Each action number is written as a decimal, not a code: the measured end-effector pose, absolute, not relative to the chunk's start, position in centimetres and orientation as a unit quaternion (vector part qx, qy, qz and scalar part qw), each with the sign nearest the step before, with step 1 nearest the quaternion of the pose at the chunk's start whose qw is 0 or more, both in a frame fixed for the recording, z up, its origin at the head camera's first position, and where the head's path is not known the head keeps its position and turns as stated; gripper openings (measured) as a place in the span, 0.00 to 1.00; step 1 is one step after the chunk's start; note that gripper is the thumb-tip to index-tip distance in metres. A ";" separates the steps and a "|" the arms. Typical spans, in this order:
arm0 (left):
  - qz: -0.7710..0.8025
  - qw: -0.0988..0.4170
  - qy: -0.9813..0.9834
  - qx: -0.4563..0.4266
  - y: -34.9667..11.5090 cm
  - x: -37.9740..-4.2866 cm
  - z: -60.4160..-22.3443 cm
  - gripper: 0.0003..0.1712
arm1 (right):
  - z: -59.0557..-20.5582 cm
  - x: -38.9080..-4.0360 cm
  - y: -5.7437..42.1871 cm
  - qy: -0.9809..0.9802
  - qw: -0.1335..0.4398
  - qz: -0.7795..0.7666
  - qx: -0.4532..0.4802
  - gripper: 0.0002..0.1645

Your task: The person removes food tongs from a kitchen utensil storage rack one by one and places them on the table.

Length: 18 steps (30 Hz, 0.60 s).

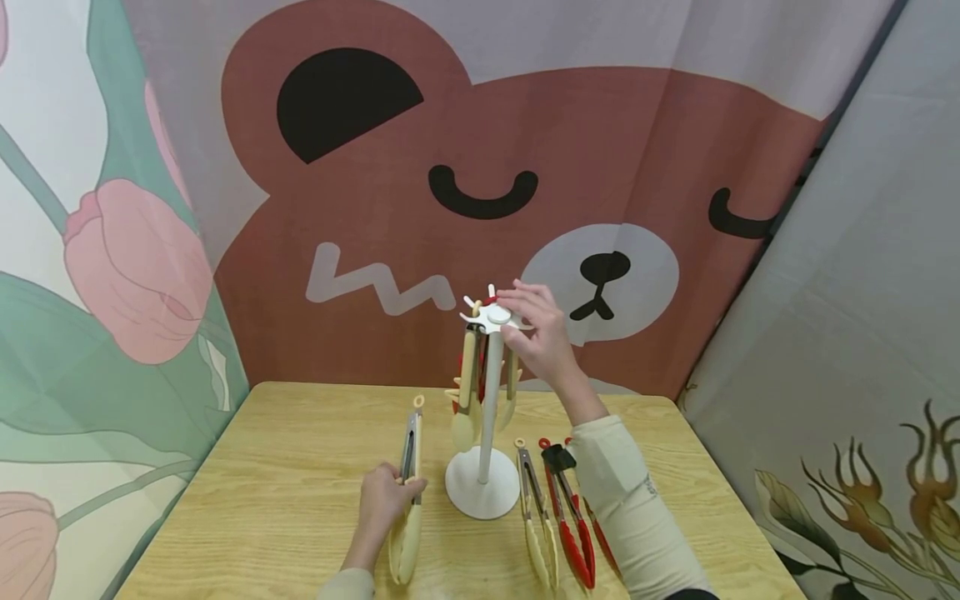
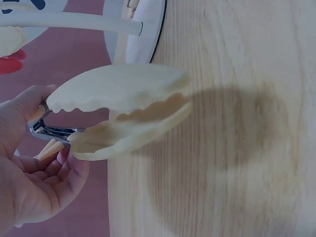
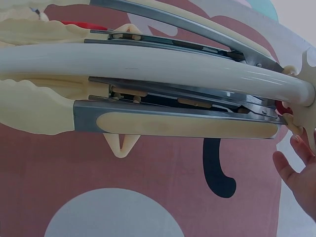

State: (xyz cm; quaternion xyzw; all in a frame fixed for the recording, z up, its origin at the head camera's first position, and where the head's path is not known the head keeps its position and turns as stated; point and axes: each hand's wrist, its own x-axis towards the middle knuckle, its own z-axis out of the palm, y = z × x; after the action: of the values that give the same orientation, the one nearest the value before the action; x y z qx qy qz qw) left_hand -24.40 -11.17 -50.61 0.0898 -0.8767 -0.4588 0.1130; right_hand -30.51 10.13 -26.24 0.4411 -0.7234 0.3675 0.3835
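Our left hand [image 1: 385,504] pinches steel tongs [image 1: 406,535] upright, scalloped cream heads [image 2: 121,88] down; our right hand [image 1: 543,337] spreads atop the pronged white stand [image 1: 491,408].

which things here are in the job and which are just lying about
Seemingly in the job: held cream tongs, in the left hand; white stand, right hand at its top; hung tongs.

Just lying about, untouched: loose cream tongs; red tongs.
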 end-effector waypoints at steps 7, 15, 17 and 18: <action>-0.453 0.098 -0.881 0.097 -11.0 -24.5 -51.1 0.21 | -26.3 -30.5 10.1 -0.725 0.384 0.366 0.440 0.25; -0.453 0.069 -0.884 0.096 -11.0 -24.6 -51.7 0.20 | -26.3 -30.5 10.2 -0.726 0.386 0.364 0.439 0.25; -0.449 0.061 -0.886 0.096 -11.0 -24.7 -52.0 0.20 | -26.3 -30.5 10.2 -0.725 0.387 0.364 0.439 0.25; -0.446 0.059 -0.888 0.096 -11.0 -24.7 -52.2 0.20 | -26.3 -30.6 10.2 -0.725 0.388 0.364 0.438 0.26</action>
State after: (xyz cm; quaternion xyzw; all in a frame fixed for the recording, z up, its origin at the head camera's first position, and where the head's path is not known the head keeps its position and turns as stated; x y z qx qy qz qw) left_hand -24.75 -11.00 -52.15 0.0959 -0.8879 -0.4460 0.0594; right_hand -30.56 10.19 -26.34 0.4384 -0.7247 0.3637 0.3878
